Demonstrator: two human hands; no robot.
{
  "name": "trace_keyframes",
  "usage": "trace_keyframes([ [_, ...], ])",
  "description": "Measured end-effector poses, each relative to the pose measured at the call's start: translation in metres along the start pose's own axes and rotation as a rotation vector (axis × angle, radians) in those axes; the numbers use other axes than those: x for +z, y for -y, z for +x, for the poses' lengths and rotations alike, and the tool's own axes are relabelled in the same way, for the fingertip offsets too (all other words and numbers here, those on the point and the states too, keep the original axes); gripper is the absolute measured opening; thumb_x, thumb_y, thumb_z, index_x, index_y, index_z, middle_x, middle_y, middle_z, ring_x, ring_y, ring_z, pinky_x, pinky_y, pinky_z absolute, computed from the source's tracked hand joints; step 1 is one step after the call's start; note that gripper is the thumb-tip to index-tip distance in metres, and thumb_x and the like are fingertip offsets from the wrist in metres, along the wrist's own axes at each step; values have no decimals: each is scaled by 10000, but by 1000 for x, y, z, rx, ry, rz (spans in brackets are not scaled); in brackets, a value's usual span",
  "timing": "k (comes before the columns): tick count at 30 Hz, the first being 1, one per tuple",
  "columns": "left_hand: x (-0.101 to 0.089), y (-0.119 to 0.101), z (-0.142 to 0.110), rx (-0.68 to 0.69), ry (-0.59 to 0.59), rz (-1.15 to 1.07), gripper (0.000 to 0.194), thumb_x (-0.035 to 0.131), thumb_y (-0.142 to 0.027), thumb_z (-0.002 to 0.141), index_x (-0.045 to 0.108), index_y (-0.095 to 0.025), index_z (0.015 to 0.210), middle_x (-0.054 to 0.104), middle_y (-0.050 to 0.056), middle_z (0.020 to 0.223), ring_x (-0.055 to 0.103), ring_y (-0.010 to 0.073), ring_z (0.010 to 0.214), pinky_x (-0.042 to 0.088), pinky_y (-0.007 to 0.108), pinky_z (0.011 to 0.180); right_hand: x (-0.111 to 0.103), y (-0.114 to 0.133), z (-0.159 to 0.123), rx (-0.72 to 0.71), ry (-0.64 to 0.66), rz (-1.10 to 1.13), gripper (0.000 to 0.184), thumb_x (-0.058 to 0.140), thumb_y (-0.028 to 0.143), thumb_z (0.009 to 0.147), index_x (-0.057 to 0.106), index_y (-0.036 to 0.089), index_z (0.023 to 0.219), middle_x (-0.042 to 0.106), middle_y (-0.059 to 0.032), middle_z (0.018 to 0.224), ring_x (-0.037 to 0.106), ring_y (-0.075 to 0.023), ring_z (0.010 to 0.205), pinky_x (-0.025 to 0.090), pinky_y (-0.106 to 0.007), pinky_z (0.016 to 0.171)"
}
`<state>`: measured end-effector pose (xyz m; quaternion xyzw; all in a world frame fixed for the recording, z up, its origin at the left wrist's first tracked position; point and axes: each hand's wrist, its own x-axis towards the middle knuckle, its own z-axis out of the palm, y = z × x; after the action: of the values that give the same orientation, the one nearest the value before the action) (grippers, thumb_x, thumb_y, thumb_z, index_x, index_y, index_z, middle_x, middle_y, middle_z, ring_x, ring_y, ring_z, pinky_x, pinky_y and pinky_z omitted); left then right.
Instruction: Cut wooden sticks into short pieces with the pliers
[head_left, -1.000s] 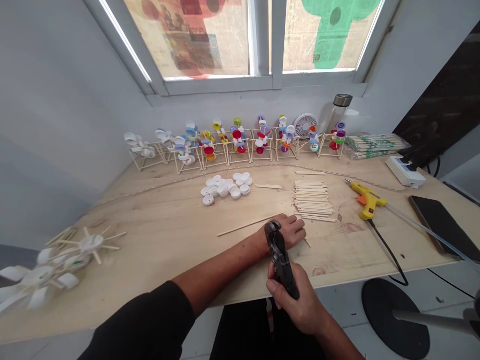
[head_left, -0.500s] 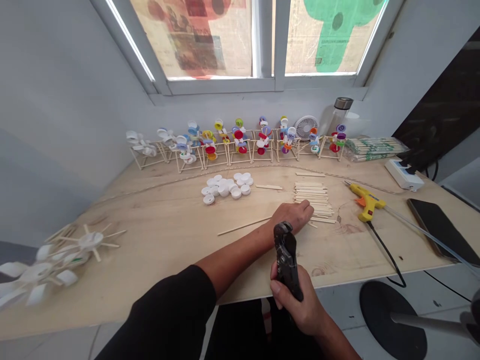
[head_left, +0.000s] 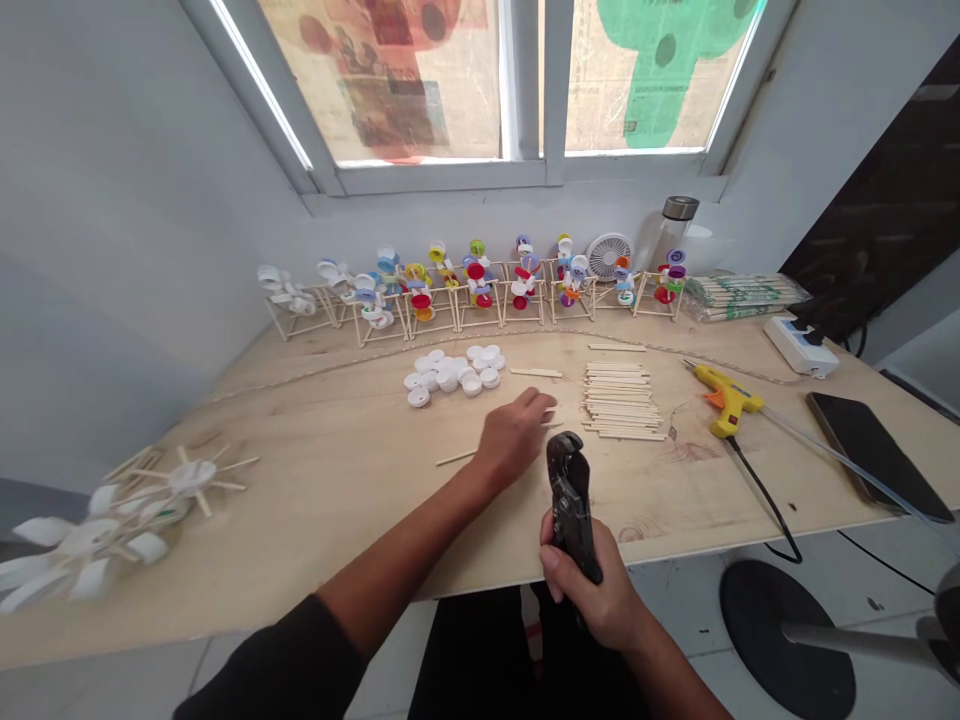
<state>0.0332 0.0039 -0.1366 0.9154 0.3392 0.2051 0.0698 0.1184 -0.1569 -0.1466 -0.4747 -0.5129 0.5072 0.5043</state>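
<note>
Head view: left hand (head_left: 516, 437), grip unclear, partly hides stick (head_left: 454, 459); right hand (head_left: 602, 592) clasps pliers (head_left: 571, 500).

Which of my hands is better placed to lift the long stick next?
Probably your left hand: it's right at the long stick, partly covering it in view, while your right hand is occupied, gripping the black hand tool.

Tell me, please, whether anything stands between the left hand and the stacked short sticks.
Nothing visible does: tabletop shows between the left hand and the short sticks. The black tool in the right hand sits on the near side of that gap.
</note>
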Motion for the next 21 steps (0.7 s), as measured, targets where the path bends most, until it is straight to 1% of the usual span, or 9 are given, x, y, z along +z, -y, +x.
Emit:
trace_keyframes([
  [2,-13,14,-26,-116,3,54,161,389,-211,857,519,-198,950,577,32,963,576,134,769,407,230,611,1,0,0,-6,3,28,198,479,367,840,454,171,830,428,57,528,402,-93,481,329,-221,491],
  [5,-26,26,-56,-221,97,156,159,399,-257,852,520,-203,941,569,32,977,577,148,747,375,240,562,3,-1,0,8,-13,70,212,478,383,840,443,173,845,415,69,510,407,-92,452,335,-224,478],
  [8,-29,28,-70,-260,219,242,153,394,-278,857,517,-196,894,555,38,950,570,160,750,331,238,522,4,-2,1,-15,-35,63,229,483,398,835,442,173,825,423,65,505,418,-95,447,341,-231,473],
  [10,-30,27,-75,-281,250,277,143,377,-244,860,509,-191,869,547,43,928,562,163,743,313,242,512,5,-2,2,-33,-43,55,234,487,402,834,444,173,818,433,59,512,426,-97,447,347,-236,474],
  [14,-28,23,-86,-325,219,286,156,349,-188,859,505,-189,845,540,50,894,542,166,716,307,257,510,6,-3,3,-64,-55,62,228,504,396,828,461,172,818,450,53,522,435,-96,445,352,-237,474],
  [18,-25,18,-100,-364,154,289,171,343,-173,854,513,-184,843,539,66,915,530,184,786,331,268,546,6,-5,2,-71,-63,91,211,527,373,821,479,169,795,459,51,513,434,-88,439,344,-228,465],
  [21,-23,15,-105,-379,105,289,196,332,-192,859,526,-178,836,539,77,929,519,196,829,352,282,582,6,-7,2,-77,-68,95,221,530,383,816,480,170,785,455,55,512,423,-81,418,336,-224,451],
])
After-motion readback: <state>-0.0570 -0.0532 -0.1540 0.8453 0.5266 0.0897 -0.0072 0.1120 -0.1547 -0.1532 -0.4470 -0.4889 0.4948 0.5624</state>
